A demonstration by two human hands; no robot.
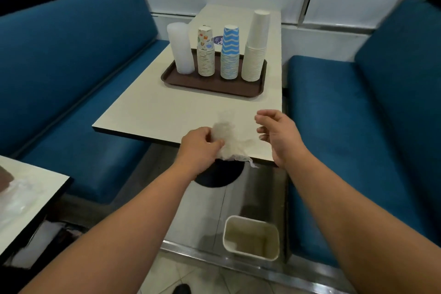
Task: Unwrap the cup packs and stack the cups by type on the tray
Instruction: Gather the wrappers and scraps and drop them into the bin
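A brown tray [210, 86] on the cream table [148, 107] carries four upside-down stacks: clear plastic cups [180, 49], small patterned paper cups [205, 52], blue zigzag cups [230, 52] and tall plain white cups [255, 48]. Near the table's front edge my left hand [199, 148] grips a crumpled clear plastic wrapper [230, 141]. My right hand [278, 135] hovers just right of the wrapper, fingers loosely curled, holding nothing.
Blue bench seats [71, 79] flank the table on both sides. A small cream bin [251, 237] stands on the floor below my arms. Another table [26, 198] with loose plastic lies at the lower left. The black table base [219, 174] shows under the front edge.
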